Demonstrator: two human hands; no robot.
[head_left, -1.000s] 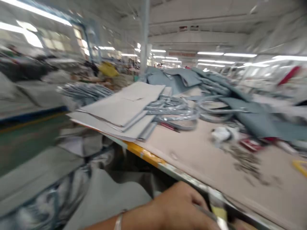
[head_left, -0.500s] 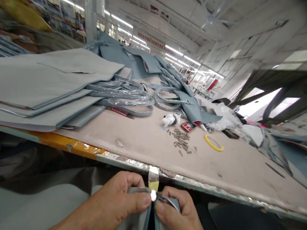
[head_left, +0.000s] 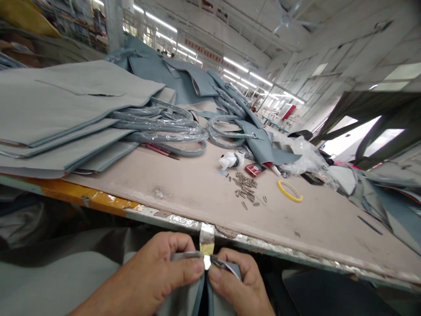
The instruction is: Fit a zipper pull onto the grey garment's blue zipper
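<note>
At the far left, a stack of grey panels [head_left: 66, 114] lies flat on the surface [head_left: 204, 193], with its lower sheets going over the yellow edge. Just to the right of it there are grey loops [head_left: 171, 131] wrapped in clear plastic, touching the stack. Behind them, blue-grey fabric pieces [head_left: 184, 81] are piled up.

In the low middle, the left hand [head_left: 164, 274] pinches the edge of a grey fabric [head_left: 98, 281] between the thumb and the bent fingers [head_left: 171, 245]. The fabric hangs below the front edge of the surface and spreads to the left. The right hand [head_left: 235, 283] pinches a second edge of the same fabric, with thumb and fingers pressed together on it. The two thumbs are almost touching, just under a strip of silver tape [head_left: 207, 239] which is stuck on the front edge of the surface.

More to the right, on the surface, a small heap of seeds [head_left: 246, 188] lies near a white wad [head_left: 228, 160] and a red box [head_left: 254, 169]. A yellow tape ring [head_left: 289, 191] lies flat, apart from the seeds. Clear plastic [head_left: 302, 160] is crumpled behind it.
</note>
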